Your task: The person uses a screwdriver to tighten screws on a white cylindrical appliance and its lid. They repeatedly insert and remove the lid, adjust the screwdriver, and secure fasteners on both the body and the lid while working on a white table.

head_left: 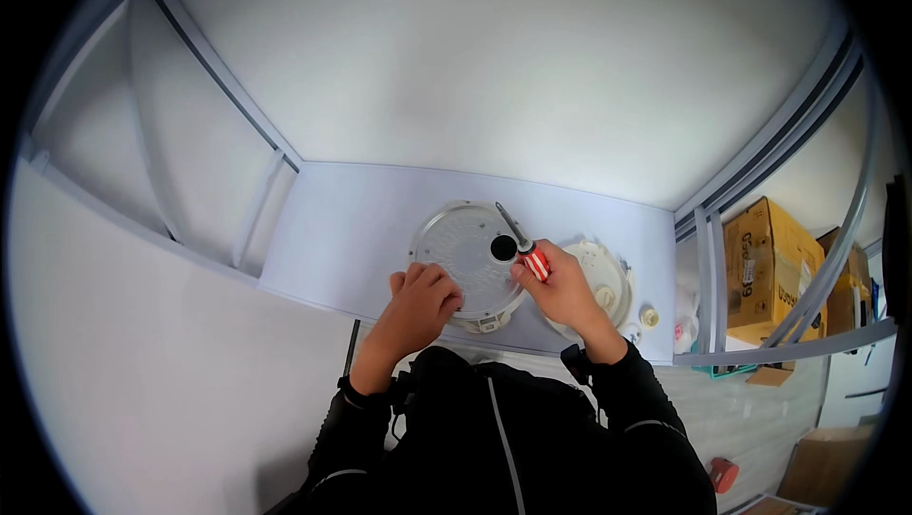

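Observation:
A round, pale disc-shaped housing (454,247) with a clear-looking face and a dark round hole (503,248) lies on the white table. Small screws or holes dot its metal-like rim. My right hand (562,289) is wrapped round a screwdriver (528,247) with a red and white handle; its shaft points up and away over the disc's right side, with the tip free. My left hand (419,302) rests at the disc's near left edge, fingers curled and pressed together. Whatever lies between those fingertips is hidden.
A second round white part (608,273) lies to the right, partly behind my right hand. Beside it stands a small cream-coloured cylindrical piece (649,316). Metal frame posts border the table (323,230). Cardboard boxes (765,268) are stacked beyond the right frame.

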Motion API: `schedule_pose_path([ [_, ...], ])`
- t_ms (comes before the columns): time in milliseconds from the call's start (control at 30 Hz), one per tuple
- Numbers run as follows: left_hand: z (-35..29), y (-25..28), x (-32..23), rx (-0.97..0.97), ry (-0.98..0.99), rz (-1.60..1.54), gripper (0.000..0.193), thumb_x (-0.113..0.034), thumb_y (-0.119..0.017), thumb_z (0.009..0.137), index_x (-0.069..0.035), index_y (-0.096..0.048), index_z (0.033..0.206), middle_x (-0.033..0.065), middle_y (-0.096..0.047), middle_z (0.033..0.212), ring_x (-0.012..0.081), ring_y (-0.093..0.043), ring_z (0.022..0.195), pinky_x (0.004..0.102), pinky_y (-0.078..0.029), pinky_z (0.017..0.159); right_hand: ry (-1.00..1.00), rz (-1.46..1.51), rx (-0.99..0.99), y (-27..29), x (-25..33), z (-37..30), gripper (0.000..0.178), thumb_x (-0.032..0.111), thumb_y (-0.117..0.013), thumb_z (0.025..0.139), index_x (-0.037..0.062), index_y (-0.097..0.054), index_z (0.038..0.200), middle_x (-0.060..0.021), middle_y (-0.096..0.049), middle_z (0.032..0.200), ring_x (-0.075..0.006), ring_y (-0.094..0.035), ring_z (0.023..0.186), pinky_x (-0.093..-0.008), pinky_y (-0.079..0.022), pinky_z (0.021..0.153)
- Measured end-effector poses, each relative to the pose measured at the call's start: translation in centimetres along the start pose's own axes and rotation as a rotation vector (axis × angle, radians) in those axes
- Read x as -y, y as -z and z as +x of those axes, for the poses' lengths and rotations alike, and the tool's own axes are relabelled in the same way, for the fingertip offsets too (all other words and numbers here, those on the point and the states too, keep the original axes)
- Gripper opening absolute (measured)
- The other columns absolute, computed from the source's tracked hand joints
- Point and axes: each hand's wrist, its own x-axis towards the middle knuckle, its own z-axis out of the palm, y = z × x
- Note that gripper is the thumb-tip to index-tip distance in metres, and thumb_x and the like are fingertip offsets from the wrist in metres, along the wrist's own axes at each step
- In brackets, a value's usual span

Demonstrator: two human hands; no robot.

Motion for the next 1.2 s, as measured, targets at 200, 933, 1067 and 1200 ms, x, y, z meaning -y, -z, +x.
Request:
schedule_pose_path([
  [200,-0.5,1.7,-0.4,0.086,-0.009,-0.080,0.015,-0.025,-0.085,0.089,-0.019,-0.076,0.098,-0.0035,-0.061,0.107,0.0228,-0.053,0.111,0.0424,-0.032,0.098,0.029,-0.029,0.022,-1.3,-0.5,0.4,0.026,0.022,-0.077,0.099,0.0024,-0.068,0.113,-0.0144,-0.072,0.091,-0.0301,-0.070,0.081,-0.0386,-0.055,0.074],
  [933,0.7,1.0,-1.2,0.128,0.008,-0.014,0.008,-0.022,-0.074,0.096,-0.015,-0.073,0.097,-0.0026,-0.065,0.103,0.0223,-0.055,0.111,0.0443,-0.031,0.094,0.012,-0.086,0.053,-1.2,-0.4,0.4,0.030,0.023,-0.078,0.097,0.0036,-0.068,0.117,-0.0207,-0.073,0.098,-0.0427,-0.071,0.089,-0.0454,-0.056,0.076],
  [1067,1.1,0.3,-1.4,-0.014,0.059,-0.104,0.008,-0.019,-0.070,0.099,-0.011,-0.070,0.103,0.0019,-0.068,0.099,0.0243,-0.060,0.103,0.0435,-0.032,0.097,0.026,-0.085,0.050,-1.1,0.0,0.1,0.034,0.024,-0.079,0.096,0.0036,-0.068,0.120,-0.0204,-0.074,0.099,-0.0426,-0.072,0.089,-0.0451,-0.057,0.076],
  [1200,1.7,0.4,-1.5,-0.168,0.076,-0.271,0.007,-0.015,-0.068,0.102,-0.009,-0.070,0.105,0.0056,-0.074,0.093,0.0269,-0.066,0.091,0.0413,-0.038,0.098,0.056,-0.082,0.035,-0.5,0.4,-0.5,0.038,0.025,-0.081,0.095,0.0045,-0.068,0.125,-0.0205,-0.075,0.102,-0.0412,-0.073,0.090,-0.0437,-0.058,0.077],
])
